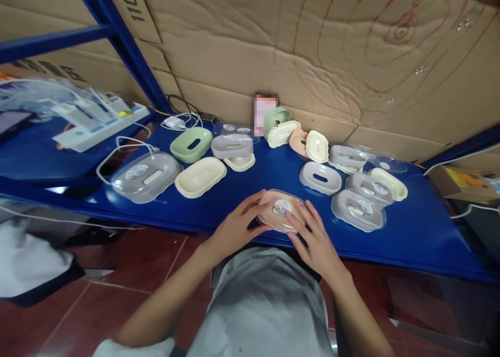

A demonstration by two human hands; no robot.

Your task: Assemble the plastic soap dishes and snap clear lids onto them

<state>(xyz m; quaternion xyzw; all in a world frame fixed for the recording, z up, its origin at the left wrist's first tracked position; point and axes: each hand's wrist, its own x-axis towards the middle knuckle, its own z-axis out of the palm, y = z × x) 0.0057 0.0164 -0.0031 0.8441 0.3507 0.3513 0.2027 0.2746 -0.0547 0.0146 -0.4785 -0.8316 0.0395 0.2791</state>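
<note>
A pink soap box [276,222] with a clear lid and a round sticker is between my hands at the table's front edge. My left hand [240,222] grips its left end, with the thumb along the near side and fingers over the top. My right hand [315,238] holds the right end, its fingers spread across the lid. To the right are two lidded grey soap boxes [357,212] with stickers and a loose grey tray [321,178] with a slot. Left of my hands lie a cream base [201,177] and a lidded grey soap box [144,176].
Further back stand a green slotted tray [191,144], a lilac tray [232,146], pink and cream parts [317,146] and a phone [261,112] against the cardboard wall [219,45]. A power strip [101,127] with cables lies at left. A small carton [464,190] is at right.
</note>
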